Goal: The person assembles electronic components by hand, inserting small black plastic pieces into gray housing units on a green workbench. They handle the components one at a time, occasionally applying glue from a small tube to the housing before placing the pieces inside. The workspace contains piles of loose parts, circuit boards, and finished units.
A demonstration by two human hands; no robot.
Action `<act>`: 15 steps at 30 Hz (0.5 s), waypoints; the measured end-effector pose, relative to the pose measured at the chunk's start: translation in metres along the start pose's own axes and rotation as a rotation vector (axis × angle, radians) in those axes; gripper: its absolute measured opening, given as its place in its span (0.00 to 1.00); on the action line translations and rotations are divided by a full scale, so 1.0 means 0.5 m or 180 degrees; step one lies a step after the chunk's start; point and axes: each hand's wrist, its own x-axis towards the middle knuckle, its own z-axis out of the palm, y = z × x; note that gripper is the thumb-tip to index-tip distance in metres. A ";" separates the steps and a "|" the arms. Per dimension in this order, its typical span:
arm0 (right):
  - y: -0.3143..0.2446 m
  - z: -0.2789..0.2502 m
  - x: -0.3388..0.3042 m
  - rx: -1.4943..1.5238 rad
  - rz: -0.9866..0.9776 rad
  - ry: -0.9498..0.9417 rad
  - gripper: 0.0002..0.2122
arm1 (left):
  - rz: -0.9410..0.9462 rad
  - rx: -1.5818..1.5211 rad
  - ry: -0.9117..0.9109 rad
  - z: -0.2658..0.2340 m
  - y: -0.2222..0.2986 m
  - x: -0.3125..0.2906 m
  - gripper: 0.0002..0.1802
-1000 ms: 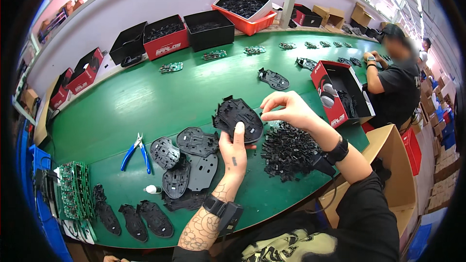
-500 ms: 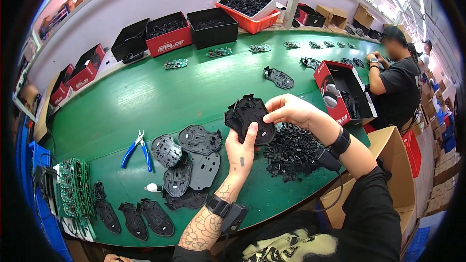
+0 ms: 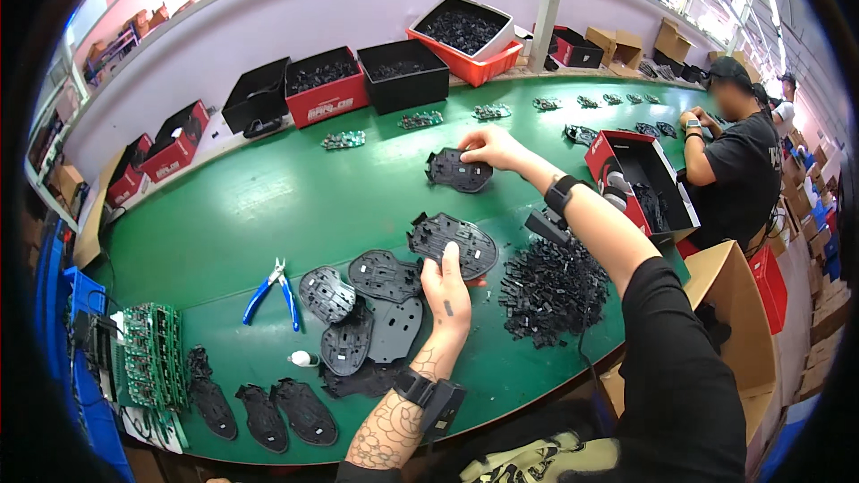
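Note:
My left hand [image 3: 449, 291] holds a dark grey oval plastic base plate [image 3: 456, 242] just above the green table [image 3: 268, 206], thumb and fingers on its near edge. My right hand [image 3: 490, 148] is stretched far forward and grips the edge of a second black base plate [image 3: 458, 170] lying on the table. Left of my left hand lie several more flat grey plates [image 3: 371, 304] overlapping one another. A heap of small black plastic parts [image 3: 550, 286] sits to the right, under my right forearm.
Blue-handled pliers [image 3: 273, 291] lie at the left, green circuit boards [image 3: 152, 367] at the near-left edge. Black and red bins [image 3: 322, 89] line the far wall. An open red box [image 3: 640, 183] stands at the right beside a seated person in black [image 3: 734, 161].
My right hand has left the plate held near me and reached far forward to a second plate on the table. My left hand still holds the first plate, now lower.

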 end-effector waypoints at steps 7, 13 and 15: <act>0.017 0.031 0.023 -0.0316 0.0199 0.0106 0.12 | -0.0057 -0.0049 -0.0007 0.002 -0.001 0.000 0.14; 0.013 -0.006 -0.021 -0.0813 -0.0239 0.0721 0.15 | -0.0019 0.0073 -0.0084 0.004 -0.006 -0.001 0.14; -0.028 -0.018 -0.050 -0.0693 -0.0624 0.0772 0.14 | 0.0017 0.0035 -0.0041 -0.001 -0.006 0.000 0.15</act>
